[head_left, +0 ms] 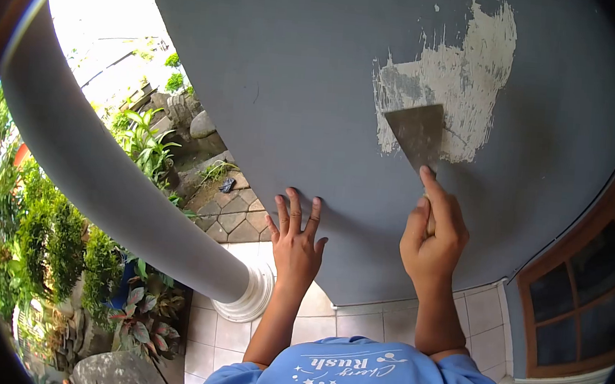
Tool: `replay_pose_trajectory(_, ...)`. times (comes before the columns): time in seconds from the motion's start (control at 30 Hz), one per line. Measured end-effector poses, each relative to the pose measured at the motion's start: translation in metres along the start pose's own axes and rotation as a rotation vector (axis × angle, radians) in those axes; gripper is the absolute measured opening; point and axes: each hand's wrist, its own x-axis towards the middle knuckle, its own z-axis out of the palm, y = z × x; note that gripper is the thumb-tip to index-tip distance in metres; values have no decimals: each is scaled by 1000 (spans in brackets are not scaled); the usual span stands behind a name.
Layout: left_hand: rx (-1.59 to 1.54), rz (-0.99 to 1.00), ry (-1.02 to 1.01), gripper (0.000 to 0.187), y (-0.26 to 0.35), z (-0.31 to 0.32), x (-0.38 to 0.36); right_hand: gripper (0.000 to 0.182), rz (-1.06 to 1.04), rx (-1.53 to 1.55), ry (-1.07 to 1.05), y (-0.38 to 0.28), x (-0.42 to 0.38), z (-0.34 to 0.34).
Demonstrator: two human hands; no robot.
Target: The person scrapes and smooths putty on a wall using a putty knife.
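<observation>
Plainly, the wall (294, 83) was a broad, smooth sheet of blue-grey paint, matt and even except for one rough patch (480, 68) in its upper right part. There the coating gave way to a chalky, off-white layer, streaked and ragged at the borders, with splintery strokes running up at the top and a greyish remnant of paint toward its left side.

Over the lower part of that patch lay the scraper (419, 128), its thin metal blade flat and dull grey-brown, shaped like a wedge: wide and straight at the far edge, narrowing toward the handle. Whether the edge pressed on the surface could not be made out. The right hand (436, 227) was clamped around the handle, hiding most of it, with the index finger stretched along toward the blade. The left hand (296, 245) was empty and spread, its fingers apart and tips against the wall near its slanting left edge, well apart from the right.

A smooth, round grey pillar (121, 177) with a ringed white base stood to the left, beyond it leafy plants (142, 139) and angular paving stones (234, 210). Pale square tiles (231, 336) covered the floor below, and a wood-framed window (581, 289) with dark panes sat at the right.
</observation>
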Motion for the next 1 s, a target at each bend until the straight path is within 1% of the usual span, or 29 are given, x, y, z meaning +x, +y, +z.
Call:
replay_pose_trajectory(0.03,15,-7,17,90,2,1,0,44,55,11,-53,2,-6,-5)
replay_pose_trajectory(0.13,96,-17,50,89,0,6,-2,48,11,-32,-57,12,-10,-2)
replay_pose_trajectory(0.27,164,-71,41,88,7,6,-4,49,-77,-46,9,10,14,10)
replay_pose_trajectory(0.33,169,-95,33,88,13,4,-2,48,-95,-64,11,9,20,13)
replay_pose_trajectory(0.47,157,-95,66,89,16,6,-3,46,-117,-79,-34,11,12,-3)
replay_pose_trajectory(0.57,148,-100,56,89,16,7,-3,45,-46,-111,-79,11,8,-12)
replay_pose_trajectory(0.67,138,-96,50,92,15,6,-4,43,-112,-126,-28,8,18,-4)
replay_pose_trajectory(0.77,168,-157,-20,95,21,6,-4,44,-115,-104,-34,12,16,-2)
replay_pose_trajectory(0.87,172,-164,-18,96,21,9,-4,46,-86,-104,-42,14,5,2)
replay_pose_trajectory(0.97,139,-157,-14,95,21,10,-5,48,-67,-97,-57,-1,-1,1)
replay_pose_trajectory(1.0,133,-161,-13,96,21,9,-5,49,-90,-101,-26,0,4,4)
